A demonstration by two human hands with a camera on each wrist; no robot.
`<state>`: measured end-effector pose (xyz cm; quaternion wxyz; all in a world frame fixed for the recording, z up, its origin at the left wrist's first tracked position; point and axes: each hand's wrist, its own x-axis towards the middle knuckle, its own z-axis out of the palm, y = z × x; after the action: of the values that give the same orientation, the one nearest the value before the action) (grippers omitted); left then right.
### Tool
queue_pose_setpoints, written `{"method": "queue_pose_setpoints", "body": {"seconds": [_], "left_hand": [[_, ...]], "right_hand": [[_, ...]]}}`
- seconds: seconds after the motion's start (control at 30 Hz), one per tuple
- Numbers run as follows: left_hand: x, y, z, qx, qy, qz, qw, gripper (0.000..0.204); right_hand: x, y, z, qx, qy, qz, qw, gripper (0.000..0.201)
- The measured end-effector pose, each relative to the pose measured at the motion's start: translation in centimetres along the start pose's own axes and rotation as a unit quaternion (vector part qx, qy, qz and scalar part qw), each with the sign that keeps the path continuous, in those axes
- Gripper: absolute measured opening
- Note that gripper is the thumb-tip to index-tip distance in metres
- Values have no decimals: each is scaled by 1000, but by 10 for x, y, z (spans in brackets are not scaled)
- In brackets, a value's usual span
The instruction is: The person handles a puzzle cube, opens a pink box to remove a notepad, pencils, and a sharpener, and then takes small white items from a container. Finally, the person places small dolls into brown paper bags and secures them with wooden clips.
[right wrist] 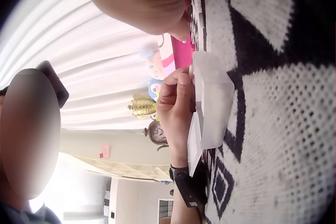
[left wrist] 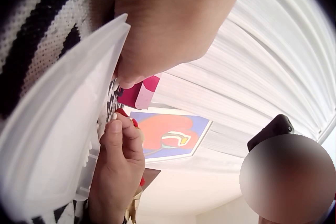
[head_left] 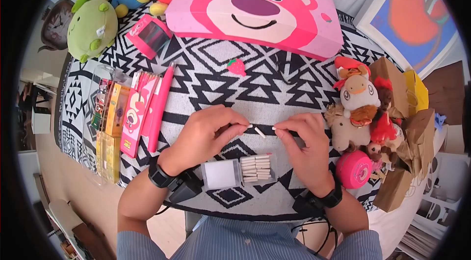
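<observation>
In the head view, the left hand (head_left: 208,131) pinches a small white piece between thumb and index finger. Facing it, the right hand (head_left: 308,149) also pinches a small white piece at its fingertips. Between the two hands a short white stick (head_left: 259,132) lies on the patterned cloth. Just below stands an open clear plastic box, its right half holding rows of white sticks (head_left: 256,168), its left half (head_left: 221,174) showing a flat white surface. The left wrist view shows the box's translucent side (left wrist: 58,124) up close; the right wrist view has the box (right wrist: 216,100) beside the left hand (right wrist: 176,108).
A large pink bear box (head_left: 260,10) stands at the back, a strawberry piece (head_left: 236,67) before it. Pink packages (head_left: 139,113) and yellow boxes (head_left: 117,108) lie at left, with plush toys (head_left: 93,29) behind. More plush toys (head_left: 360,93), a round pink case (head_left: 354,169) and paper bags (head_left: 417,137) crowd the right.
</observation>
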<state>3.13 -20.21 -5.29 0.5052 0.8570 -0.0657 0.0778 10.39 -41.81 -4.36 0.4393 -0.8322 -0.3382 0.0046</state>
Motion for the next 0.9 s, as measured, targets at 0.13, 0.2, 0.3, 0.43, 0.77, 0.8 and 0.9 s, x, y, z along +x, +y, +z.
{"method": "queue_pose_setpoints", "body": {"seconds": [0.13, 0.2, 0.3, 0.43, 0.77, 0.8, 0.9], "left_hand": [[1, 6, -2, 0, -8, -32, 999, 11], [2, 2, -1, -7, 5, -23, 1000, 11], [1, -1, -1, -5, 12, 2, 1000, 10], [0, -9, 1, 14, 33, 58, 998, 8], [-1, -5, -2, 9, 25, 36, 999, 9], [-1, -5, -2, 3, 19, 29, 999, 9], [-1, -5, -2, 0, 15, 21, 1000, 9]], "right_hand": [[-3, -4, -2, 23, -21, 18, 999, 14], [-3, -10, -7, 15, -57, -3, 998, 15], [-2, -18, -16, 25, -146, -49, 988, 16], [-1, -19, -20, 44, -252, -97, 962, 18], [1, -21, -18, 52, -312, -125, 940, 21], [1, -21, -18, 52, -314, -126, 940, 21], [1, -20, -18, 24, -314, -134, 940, 22]]}}
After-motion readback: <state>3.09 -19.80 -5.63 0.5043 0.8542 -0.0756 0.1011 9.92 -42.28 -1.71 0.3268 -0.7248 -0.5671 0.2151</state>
